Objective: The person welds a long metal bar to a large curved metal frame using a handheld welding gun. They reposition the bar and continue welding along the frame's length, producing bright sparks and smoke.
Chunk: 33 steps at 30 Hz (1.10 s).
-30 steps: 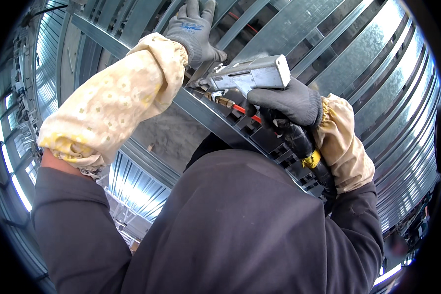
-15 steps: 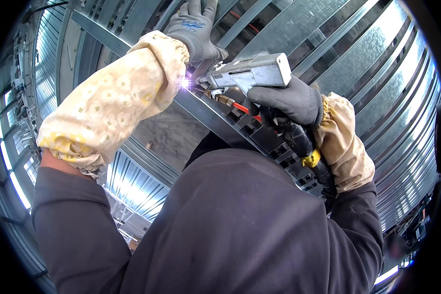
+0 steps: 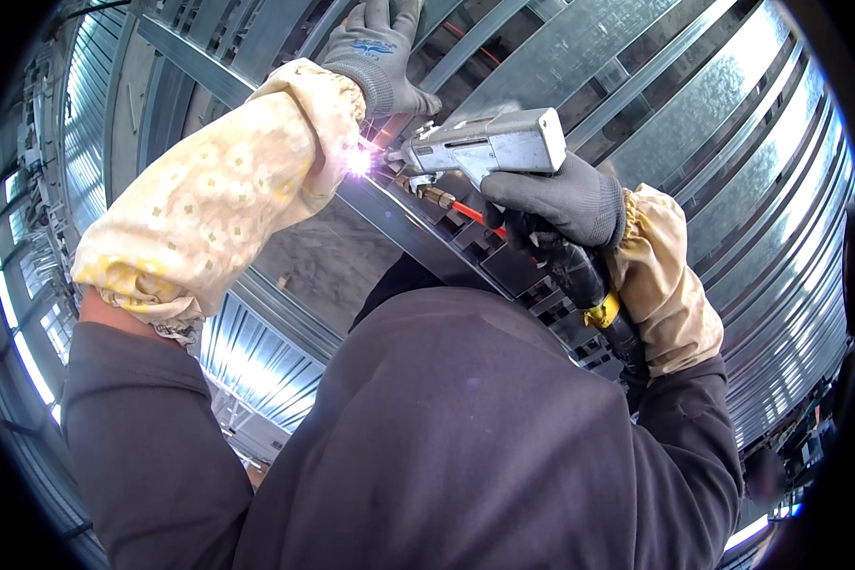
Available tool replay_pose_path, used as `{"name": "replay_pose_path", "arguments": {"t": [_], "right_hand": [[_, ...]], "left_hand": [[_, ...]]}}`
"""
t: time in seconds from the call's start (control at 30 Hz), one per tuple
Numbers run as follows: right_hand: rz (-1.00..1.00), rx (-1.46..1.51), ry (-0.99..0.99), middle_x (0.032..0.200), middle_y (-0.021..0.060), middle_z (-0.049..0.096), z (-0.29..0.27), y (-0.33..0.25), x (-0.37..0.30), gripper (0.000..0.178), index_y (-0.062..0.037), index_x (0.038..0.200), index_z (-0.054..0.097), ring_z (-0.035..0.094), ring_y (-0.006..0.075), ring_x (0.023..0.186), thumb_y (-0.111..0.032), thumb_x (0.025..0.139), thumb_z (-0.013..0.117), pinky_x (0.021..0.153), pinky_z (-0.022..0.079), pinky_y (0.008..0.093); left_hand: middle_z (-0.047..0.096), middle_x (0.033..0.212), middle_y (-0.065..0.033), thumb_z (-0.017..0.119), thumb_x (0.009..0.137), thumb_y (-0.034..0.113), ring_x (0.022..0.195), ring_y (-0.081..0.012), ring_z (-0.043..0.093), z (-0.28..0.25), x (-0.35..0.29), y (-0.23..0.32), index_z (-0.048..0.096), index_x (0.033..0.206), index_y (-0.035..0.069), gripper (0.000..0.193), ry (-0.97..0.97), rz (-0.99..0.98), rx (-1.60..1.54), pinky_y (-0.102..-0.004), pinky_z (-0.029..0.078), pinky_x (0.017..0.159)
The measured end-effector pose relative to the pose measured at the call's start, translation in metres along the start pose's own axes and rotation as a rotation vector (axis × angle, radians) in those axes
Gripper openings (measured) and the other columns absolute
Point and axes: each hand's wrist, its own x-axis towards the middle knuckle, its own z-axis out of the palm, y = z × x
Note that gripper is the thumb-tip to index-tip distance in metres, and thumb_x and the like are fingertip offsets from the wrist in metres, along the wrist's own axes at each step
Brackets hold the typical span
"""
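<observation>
My right hand [image 3: 565, 198], in a grey knit glove, is wrapped round the grip of a silver-grey welding gun [image 3: 489, 142]. The gun's nozzle points left at a bright violet-white spark [image 3: 358, 160] on the edge of a long metal rail [image 3: 404, 226]. A red hose [image 3: 473, 214] joins the gun below the nozzle, and a thick black cable [image 3: 579, 271] with yellow tape runs down along my right forearm. Just beyond the spark, my gloved left hand [image 3: 372, 59] rests on the metalwork with fingers spread and thumb stretched out. My left sleeve partly covers the rail.
Rows of shiny metal slats [image 3: 674, 142] with gaps between them fill the far and right side. At lower left lies ribbed sheet metal [image 3: 256, 366]. Grey floor [image 3: 318, 252] shows between the rail and the sheet. A dark-clothed torso fills the lower middle.
The spark has grown larger and brighter, with an orange glow on the metal near my left thumb. Both hands and the gun stay almost in place.
</observation>
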Motion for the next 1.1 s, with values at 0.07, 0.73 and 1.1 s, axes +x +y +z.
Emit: {"name": "replay_pose_path", "arguments": {"t": [0.07,0.73,1.1], "right_hand": [[-0.036,0.0,0.025,0.091,0.0062,0.07,0.002,0.003,-0.001,0.045,0.0001,0.128,0.062,0.062,0.0065,0.069,-0.028,0.093,0.07,0.057,0.052,0.0212],[0.076,0.07,0.03,0.087,0.0048,0.07,0.004,0.007,-0.011,0.044,0.001,0.123,0.064,0.059,0.0041,0.058,-0.029,0.092,0.071,0.048,0.049,0.02],[0.021,0.113,0.052,0.094,0.0077,0.071,-0.002,0.014,-0.054,0.043,0.0022,0.123,0.062,0.063,0.0068,0.064,-0.03,0.094,0.066,0.052,0.049,0.0211]], "left_hand": [[0.016,0.159,-0.0258,0.089,0.058,0.059,0.145,-0.0451,0.028,-0.002,0.001,0.002,0.015,0.159,0.014,0.133,-0.017,-0.006,0.008,-0.0553,0.035,0.114],[0.004,0.162,-0.0325,0.082,0.062,0.064,0.151,-0.0456,0.011,-0.025,-0.001,0.004,0.005,0.16,0.004,0.138,-0.256,-0.059,-0.079,-0.0476,0.016,0.123],[0.008,0.162,-0.0322,0.082,0.065,0.064,0.151,-0.0451,0.015,-0.034,-0.007,0.01,0.01,0.159,0.004,0.133,-0.27,-0.081,-0.066,-0.0461,0.019,0.123]]}}
